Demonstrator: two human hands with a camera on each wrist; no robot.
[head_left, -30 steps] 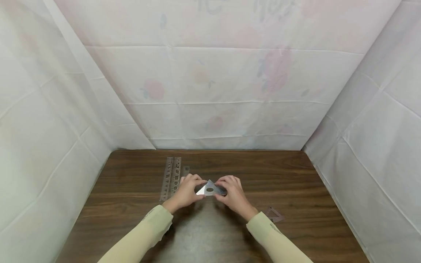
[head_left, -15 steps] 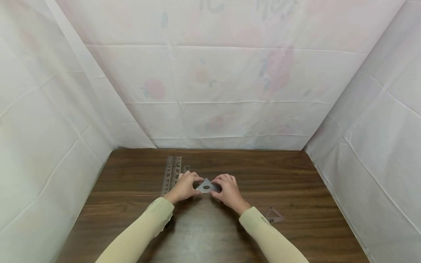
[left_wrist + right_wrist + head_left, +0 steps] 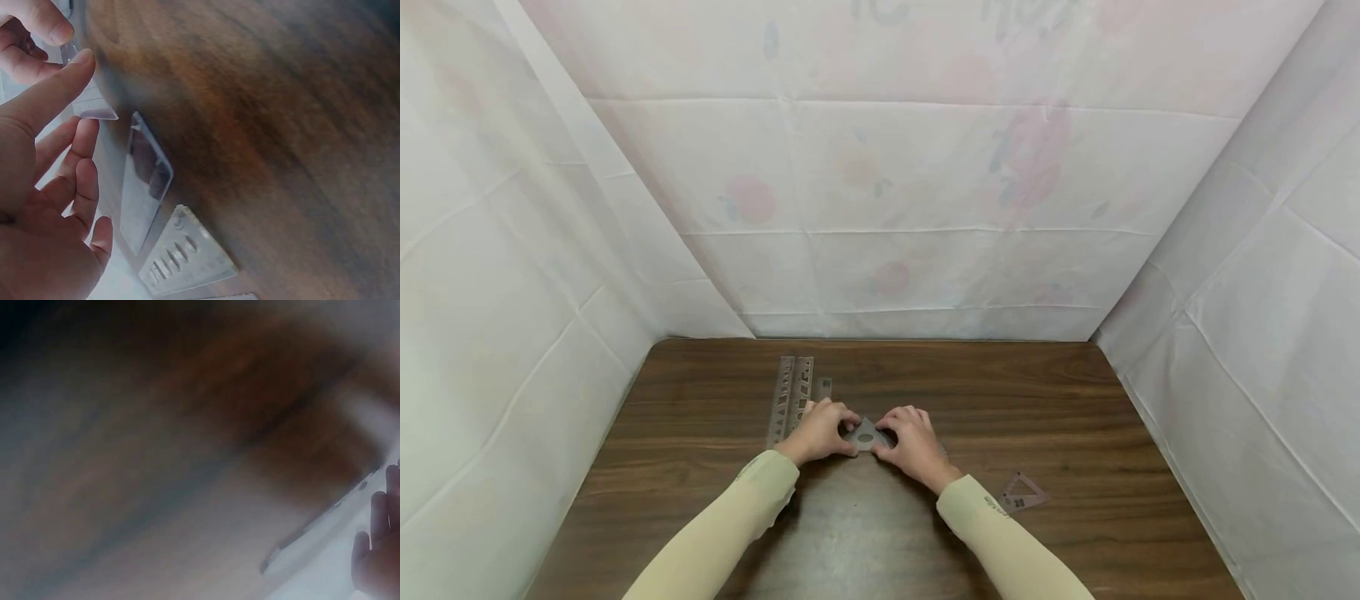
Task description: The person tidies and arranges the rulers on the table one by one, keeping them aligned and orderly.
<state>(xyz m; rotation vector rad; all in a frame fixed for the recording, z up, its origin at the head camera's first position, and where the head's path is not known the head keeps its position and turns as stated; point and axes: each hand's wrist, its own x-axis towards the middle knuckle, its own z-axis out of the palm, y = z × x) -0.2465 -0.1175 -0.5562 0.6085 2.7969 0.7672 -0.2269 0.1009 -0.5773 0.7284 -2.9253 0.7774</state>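
A clear set square (image 3: 866,427) with an oval hole sits between both hands in the head view, close over the table. My left hand (image 3: 822,431) pinches its left side between thumb and fingers. From the other side, my right hand (image 3: 912,443) grips it, covering its right part. In the left wrist view, my left hand (image 3: 50,169) has thumb and index near a corner of the clear plastic, the other fingers spread loosely. The right wrist view is blurred; it catches only a few right-hand fingers (image 3: 378,544) beside a clear plastic edge (image 3: 325,515).
Two clear stencil rulers (image 3: 782,396) stand side by side left of the hands, partly covered by the left one. A narrower clear ruler (image 3: 825,387) lies beside them. A pinkish triangle (image 3: 1032,500) rests on the brown table (image 3: 985,383) near my right sleeve. White cloth walls enclose the table.
Both hands have shifted slightly left with the set square, then a little nearer to me. The bright glare on the set square has faded.
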